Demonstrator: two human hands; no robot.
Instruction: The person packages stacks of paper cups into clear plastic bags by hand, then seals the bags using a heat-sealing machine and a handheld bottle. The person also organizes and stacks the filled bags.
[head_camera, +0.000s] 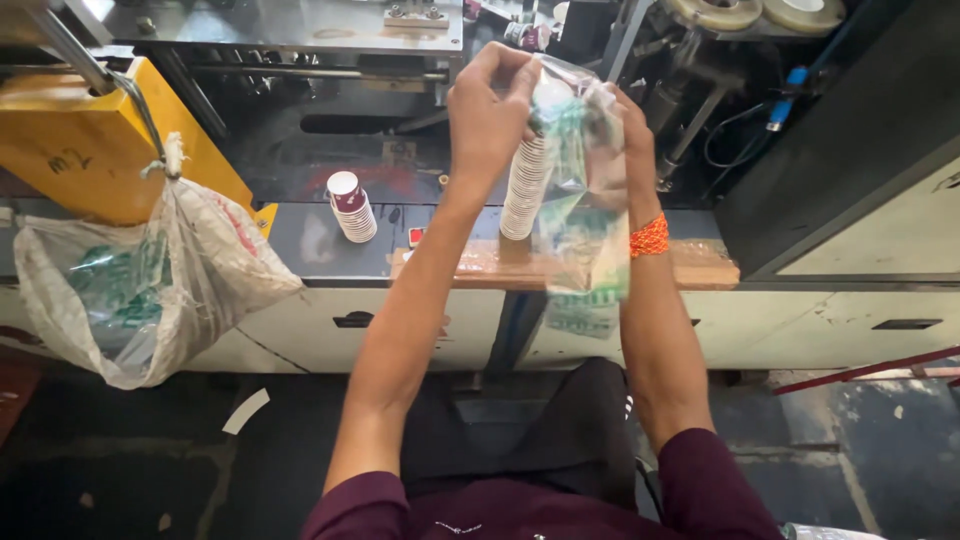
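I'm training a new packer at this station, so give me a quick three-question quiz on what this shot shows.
1. True or false: both hands are on the clear plastic bag around the tall stack of paper cups.
2. Where does the short stack of cups stand? A) on the floor B) on the dark machine ledge C) in the hanging sack
3. Which wrist wears the orange band?

Key: 1 true: the left hand and the right hand both grip it. 2 B. 3 the right.
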